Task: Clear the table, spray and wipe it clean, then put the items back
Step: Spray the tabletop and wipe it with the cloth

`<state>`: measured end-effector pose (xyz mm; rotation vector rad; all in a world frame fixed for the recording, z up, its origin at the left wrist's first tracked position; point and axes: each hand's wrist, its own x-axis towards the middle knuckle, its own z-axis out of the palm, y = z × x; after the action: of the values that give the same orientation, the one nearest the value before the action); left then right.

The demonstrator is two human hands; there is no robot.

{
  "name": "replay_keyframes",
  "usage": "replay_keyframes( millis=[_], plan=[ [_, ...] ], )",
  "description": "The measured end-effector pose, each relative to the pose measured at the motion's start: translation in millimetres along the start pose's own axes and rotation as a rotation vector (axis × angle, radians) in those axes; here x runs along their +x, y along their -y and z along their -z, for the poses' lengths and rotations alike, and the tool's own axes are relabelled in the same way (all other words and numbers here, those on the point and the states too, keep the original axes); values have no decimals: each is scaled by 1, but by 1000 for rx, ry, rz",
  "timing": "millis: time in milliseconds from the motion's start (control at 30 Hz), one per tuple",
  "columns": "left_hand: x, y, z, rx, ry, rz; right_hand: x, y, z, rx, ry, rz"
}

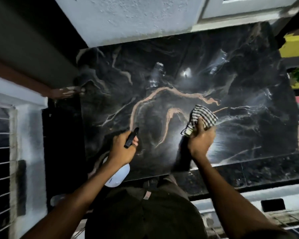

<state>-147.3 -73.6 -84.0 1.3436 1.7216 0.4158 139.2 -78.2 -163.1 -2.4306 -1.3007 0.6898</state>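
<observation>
Down at the near edge of the table (179, 69), I saw the left hand (123, 149) clenched around the neck of the spray bottle (118, 175), fingers wrapped tight and the black nozzle (131, 137) sticking out past the knuckles. The bottle's long axis ran on a slant, its white body hanging toward me over the near-left edge and the nozzle pointing away and a little right, across the tabletop. Just to the right, near the nozzle but apart from it, the right hand (201, 140) gripped a bunched striped cloth (202, 118), fingers closed on it, with the loose end of the cloth standing up past the fingertips toward the far side; I could not tell whether the cloth touched the surface. The tabletop was dark polished stone with pale and tan veins curling through the middle, and bright streaky glare lay over its right half. It stood against a rough white wall (128, 18) on the far side. A white window grille (0, 152) showed at the left, and bright yellow and green shapes sat beyond the right edge, too blurred for me to identify.
</observation>
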Motion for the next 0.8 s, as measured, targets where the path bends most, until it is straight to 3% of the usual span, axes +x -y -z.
replay_keyframes(
  millis=[67, 133, 200, 233, 300, 367, 433, 500, 567, 633, 700, 800],
  plan=[
    [-4, 12, 19, 27, -20, 3, -35, 69, -33, 50, 38, -28],
    [-5, 25, 37, 57, -29, -7, -85, 124, -75, 30, 238, 260],
    [-3, 37, 53, 63, -39, -23, -128, 144, -101, -165, 448, 657],
    [-2, 44, 61, 65, -49, -35, -136, 140, -106, -217, 492, 807],
    [1, 55, 77, 45, -73, -35, -118, 117, -99, -185, 467, 907],
    [2, 61, 86, 12, -100, -24, -75, 81, -84, -137, 341, 828],
    [3, 71, 96, -1, -89, -23, -19, 58, -64, 5, 189, 542],
    [4, 79, 106, 13, -49, -30, 12, 73, -64, 90, 13, 216],
    [5, 85, 116, 31, -8, -55, 5, 113, -91, 58, -105, 54],
    [9, 89, 127, 45, 26, -70, -36, 159, -124, -36, 25, 235],
    [16, 91, 139, 62, 55, -50, -88, 194, -151, -166, 235, 611],
    [29, 93, 151, 116, 60, -82, -139, 198, -152, -305, 504, 977]
  ],
)
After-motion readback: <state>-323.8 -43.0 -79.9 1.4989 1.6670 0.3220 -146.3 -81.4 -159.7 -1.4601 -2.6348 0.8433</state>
